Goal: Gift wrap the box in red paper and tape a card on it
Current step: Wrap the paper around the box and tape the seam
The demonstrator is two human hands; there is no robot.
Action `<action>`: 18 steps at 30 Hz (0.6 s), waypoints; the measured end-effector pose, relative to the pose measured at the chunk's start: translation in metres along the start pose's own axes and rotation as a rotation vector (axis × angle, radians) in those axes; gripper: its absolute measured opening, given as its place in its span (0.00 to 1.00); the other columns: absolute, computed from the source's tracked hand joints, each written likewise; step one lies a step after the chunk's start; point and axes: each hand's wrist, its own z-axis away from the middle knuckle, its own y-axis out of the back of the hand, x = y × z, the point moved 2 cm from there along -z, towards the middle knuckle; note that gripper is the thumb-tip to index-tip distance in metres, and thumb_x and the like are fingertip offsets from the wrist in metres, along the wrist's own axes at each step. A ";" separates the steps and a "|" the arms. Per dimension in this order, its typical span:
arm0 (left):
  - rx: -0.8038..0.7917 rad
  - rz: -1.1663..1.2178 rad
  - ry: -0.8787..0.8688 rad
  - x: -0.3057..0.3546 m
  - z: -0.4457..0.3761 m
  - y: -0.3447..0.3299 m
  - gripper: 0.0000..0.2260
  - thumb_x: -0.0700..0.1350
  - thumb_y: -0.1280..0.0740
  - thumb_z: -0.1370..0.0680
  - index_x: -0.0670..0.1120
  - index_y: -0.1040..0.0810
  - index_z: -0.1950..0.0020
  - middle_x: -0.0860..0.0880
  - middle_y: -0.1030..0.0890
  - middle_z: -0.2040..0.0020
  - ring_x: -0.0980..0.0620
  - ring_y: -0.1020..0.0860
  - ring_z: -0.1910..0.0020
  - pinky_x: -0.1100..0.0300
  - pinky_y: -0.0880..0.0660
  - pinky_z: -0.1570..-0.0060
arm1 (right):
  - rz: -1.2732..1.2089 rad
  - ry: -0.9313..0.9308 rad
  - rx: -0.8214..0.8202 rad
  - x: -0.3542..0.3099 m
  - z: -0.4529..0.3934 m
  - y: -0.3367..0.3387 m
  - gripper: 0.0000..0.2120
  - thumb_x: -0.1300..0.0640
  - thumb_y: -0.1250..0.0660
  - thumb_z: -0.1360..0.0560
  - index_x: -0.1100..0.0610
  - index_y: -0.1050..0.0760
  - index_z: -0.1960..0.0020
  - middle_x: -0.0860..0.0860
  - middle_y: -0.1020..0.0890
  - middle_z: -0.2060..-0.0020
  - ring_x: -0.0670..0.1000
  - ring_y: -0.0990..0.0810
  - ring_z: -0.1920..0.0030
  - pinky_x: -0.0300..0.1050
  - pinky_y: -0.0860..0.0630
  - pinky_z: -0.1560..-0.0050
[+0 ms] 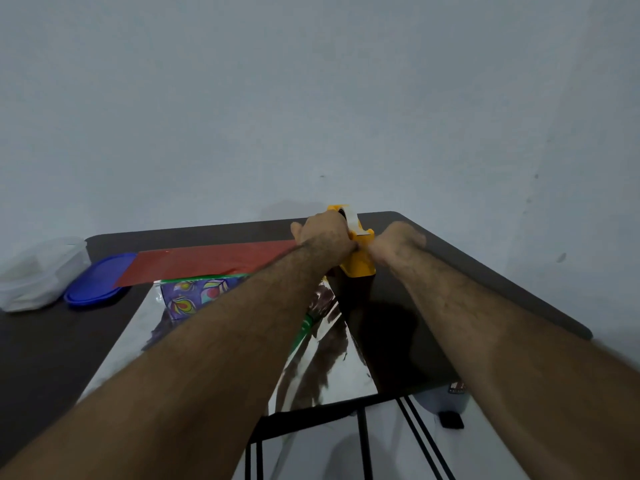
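Tape dispenser [358, 261] is bright yellow, the paper strip [211, 259] is red, the box [194, 297] has purple wrap with colourful teardrop swirls, the lid [93, 289] is blue, and the table [45, 341] is dark brown.

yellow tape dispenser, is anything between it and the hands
Nothing visible. The left hand rests on the yellow plastic tape dispenser and the right hand is against its front end; the fingers are hidden.

Dim, bluish light; soft overall blur, wide-angle stretching at edges.
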 end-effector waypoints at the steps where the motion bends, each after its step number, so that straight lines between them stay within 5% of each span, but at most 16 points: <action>1: 0.000 -0.010 -0.005 0.001 0.002 0.001 0.16 0.63 0.25 0.24 0.53 0.16 0.47 0.52 0.17 0.53 0.46 0.20 0.48 0.43 0.36 0.36 | 0.063 -0.008 -0.026 0.004 0.002 0.000 0.19 0.50 0.27 0.27 0.61 0.22 0.41 0.58 0.19 0.43 0.61 0.21 0.37 0.57 0.20 0.36; 3: -0.016 -0.025 -0.010 0.002 0.004 0.002 0.15 0.62 0.24 0.24 0.53 0.17 0.46 0.52 0.17 0.52 0.47 0.20 0.47 0.42 0.35 0.33 | 0.060 -0.028 -0.065 0.017 0.002 -0.001 0.20 0.53 0.27 0.29 0.61 0.20 0.39 0.58 0.18 0.42 0.60 0.20 0.37 0.57 0.20 0.36; 6: -0.054 0.038 0.022 0.000 0.005 0.010 0.07 0.51 0.26 0.23 0.51 0.15 0.46 0.52 0.16 0.50 0.47 0.18 0.45 0.40 0.34 0.29 | -0.097 0.133 0.019 0.015 -0.003 0.007 0.08 0.48 0.24 0.31 0.52 0.14 0.57 0.51 0.15 0.55 0.57 0.19 0.43 0.55 0.15 0.47; 9: -0.008 0.359 0.088 -0.011 0.009 0.036 0.08 0.43 0.30 0.27 0.48 0.12 0.51 0.50 0.14 0.52 0.46 0.17 0.50 0.50 0.21 0.44 | -0.099 0.392 -0.028 -0.002 0.003 0.021 0.10 0.47 0.24 0.29 0.44 0.16 0.69 0.42 0.17 0.64 0.56 0.19 0.45 0.54 0.18 0.45; 13: -0.138 0.709 0.104 -0.030 0.021 0.075 0.08 0.41 0.27 0.28 0.38 0.12 0.55 0.46 0.12 0.60 0.47 0.18 0.60 0.55 0.21 0.57 | -0.034 0.582 -0.069 -0.024 0.017 0.027 0.10 0.43 0.24 0.30 0.37 0.18 0.69 0.39 0.18 0.58 0.57 0.22 0.42 0.59 0.21 0.40; 18: -0.183 0.564 0.042 -0.058 0.046 0.110 0.12 0.48 0.21 0.37 0.40 0.12 0.61 0.42 0.12 0.58 0.47 0.18 0.59 0.51 0.18 0.53 | -0.038 0.757 -0.139 -0.048 0.039 0.023 0.11 0.45 0.22 0.25 0.41 0.19 0.65 0.41 0.24 0.47 0.56 0.26 0.35 0.59 0.25 0.34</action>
